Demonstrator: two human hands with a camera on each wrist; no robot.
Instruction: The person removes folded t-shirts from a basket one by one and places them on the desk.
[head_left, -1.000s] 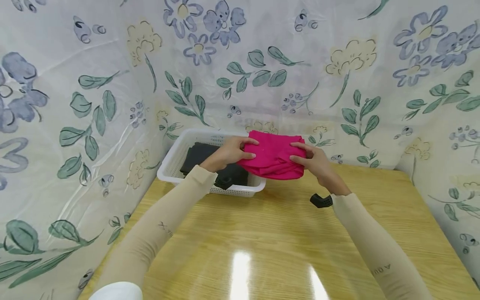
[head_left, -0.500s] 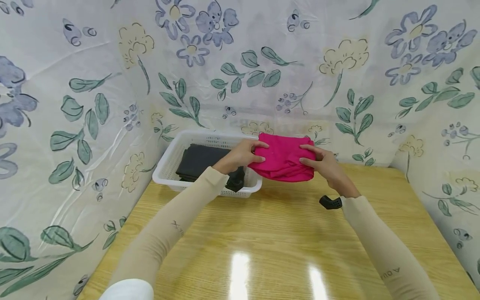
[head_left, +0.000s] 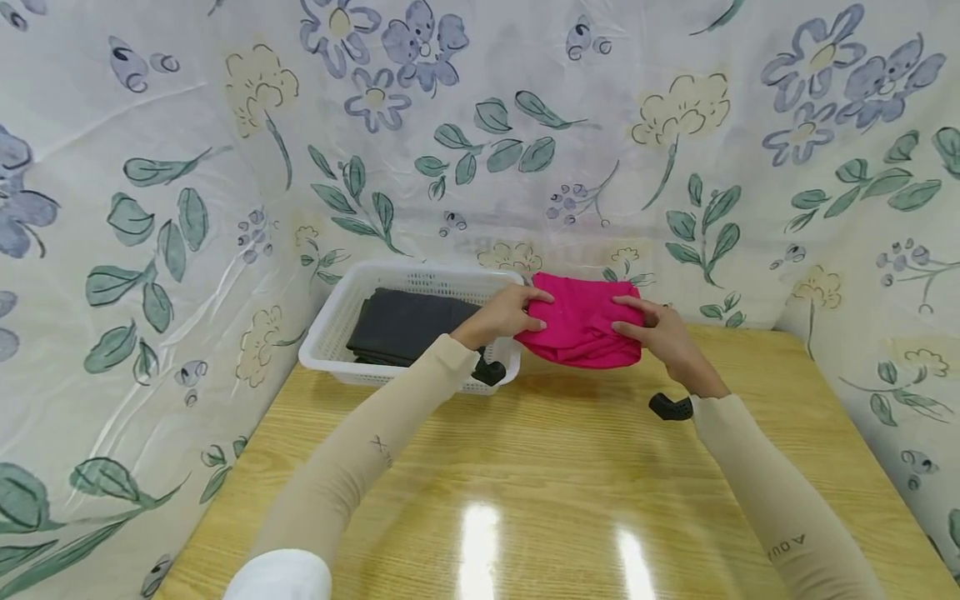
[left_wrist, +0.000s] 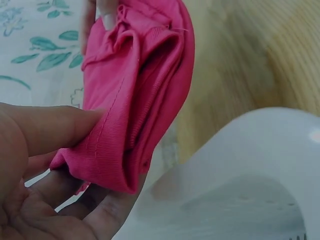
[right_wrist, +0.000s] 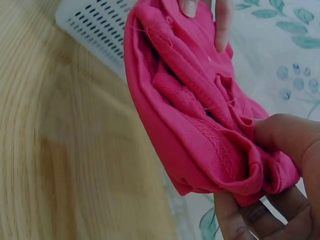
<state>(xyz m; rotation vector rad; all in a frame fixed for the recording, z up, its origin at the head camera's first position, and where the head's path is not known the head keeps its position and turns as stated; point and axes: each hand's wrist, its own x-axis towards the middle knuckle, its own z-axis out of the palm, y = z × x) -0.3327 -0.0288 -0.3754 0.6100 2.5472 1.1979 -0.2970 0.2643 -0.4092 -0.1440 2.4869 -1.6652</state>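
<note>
One pink cloth (head_left: pixel 585 321) moved rightward.

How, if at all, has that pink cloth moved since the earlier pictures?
Yes. In the head view, the pink cloth has shifted right relative to the white basket.

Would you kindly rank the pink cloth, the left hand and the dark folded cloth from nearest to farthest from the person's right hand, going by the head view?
1. Pink cloth: the right hand grips its right side.
2. Left hand: at the pink cloth's left side.
3. Dark folded cloth: farther left, in the white basket.
</note>
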